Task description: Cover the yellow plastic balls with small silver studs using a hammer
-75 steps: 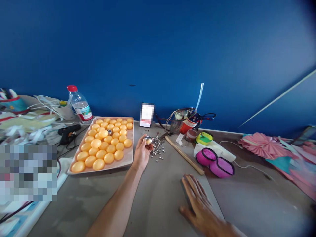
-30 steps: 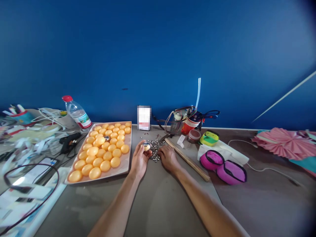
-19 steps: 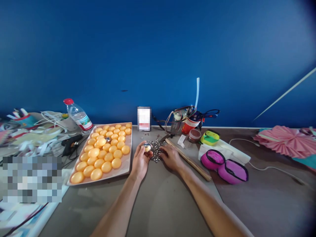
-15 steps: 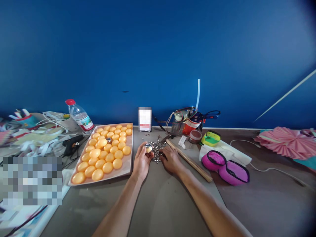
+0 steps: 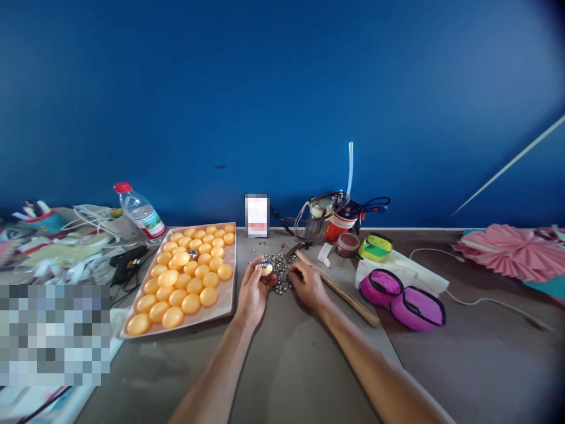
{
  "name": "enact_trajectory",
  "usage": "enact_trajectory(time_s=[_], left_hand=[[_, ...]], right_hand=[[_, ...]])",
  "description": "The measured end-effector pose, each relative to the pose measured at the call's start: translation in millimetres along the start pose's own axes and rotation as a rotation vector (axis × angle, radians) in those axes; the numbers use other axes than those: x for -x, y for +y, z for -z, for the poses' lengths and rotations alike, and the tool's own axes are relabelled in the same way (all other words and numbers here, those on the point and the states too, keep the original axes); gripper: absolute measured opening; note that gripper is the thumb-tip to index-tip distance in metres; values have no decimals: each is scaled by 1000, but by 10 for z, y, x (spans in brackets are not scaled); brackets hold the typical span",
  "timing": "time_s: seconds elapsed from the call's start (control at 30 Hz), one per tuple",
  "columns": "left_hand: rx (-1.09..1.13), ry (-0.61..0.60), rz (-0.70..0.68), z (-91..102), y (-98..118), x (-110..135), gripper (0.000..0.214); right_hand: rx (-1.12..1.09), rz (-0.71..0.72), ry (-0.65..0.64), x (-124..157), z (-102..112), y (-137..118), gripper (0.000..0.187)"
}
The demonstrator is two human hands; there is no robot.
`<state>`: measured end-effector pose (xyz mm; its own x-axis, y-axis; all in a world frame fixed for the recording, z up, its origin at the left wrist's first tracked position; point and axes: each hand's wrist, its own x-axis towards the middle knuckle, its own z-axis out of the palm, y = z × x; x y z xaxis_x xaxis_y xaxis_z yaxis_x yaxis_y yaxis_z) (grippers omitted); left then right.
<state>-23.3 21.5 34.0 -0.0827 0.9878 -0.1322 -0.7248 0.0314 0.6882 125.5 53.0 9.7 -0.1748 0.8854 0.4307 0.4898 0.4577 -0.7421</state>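
My left hand [image 5: 251,298] is wrapped round an orange ball [image 5: 266,269] with shiny silver pieces over part of its surface. A pile of small silver beads [image 5: 279,259] lies on the table just beyond and between my hands. At the pile's right edge, my right hand [image 5: 308,285] has its fingers curled and their tips pressed together. Whatever those fingertips hold, if anything, is too small to make out. To the left, plain orange balls [image 5: 190,304] fill much of a shallow white tray [image 5: 228,288]. One silver-covered ball [image 5: 193,254] sits among them.
A hammer with a wooden handle [image 5: 339,290] lies right of the beads. Behind it stand a glass jar [image 5: 315,227], a red cup [image 5: 339,227] and a small round tub [image 5: 348,244]. Purple bands [image 5: 417,309] lie farther right. A bottle [image 5: 143,215] and a glue gun [image 5: 126,265] are left.
My right hand has drawn its fingers from a spread reach over the beads into a pinch at the pile's edge. The ball in my left hand has turned slightly.
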Motion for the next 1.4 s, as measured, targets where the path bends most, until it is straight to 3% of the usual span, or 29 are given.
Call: enact_trajectory(time_s=[0.17, 0.63, 0.8, 1.0, 1.4], left_hand=[[1, -30, 16, -7, -4, 9, 34], [-53, -102, 12, -55, 22, 44, 34], [-90, -121, 33, -17, 7, 41, 33], [-119, -130, 40, -14, -8, 56, 34], [-135, -117, 53, -32, -4, 67, 35]], right_hand=[[-139, -22, 45, -5, 43, -52, 14], [-492, -266, 65, -46, -1, -59, 10], [-574, -302, 47, -54, 8, -102, 8], [-556, -317, 38, -39, 14, -84, 21], [-727, -421, 52, -55, 13, -131, 17]])
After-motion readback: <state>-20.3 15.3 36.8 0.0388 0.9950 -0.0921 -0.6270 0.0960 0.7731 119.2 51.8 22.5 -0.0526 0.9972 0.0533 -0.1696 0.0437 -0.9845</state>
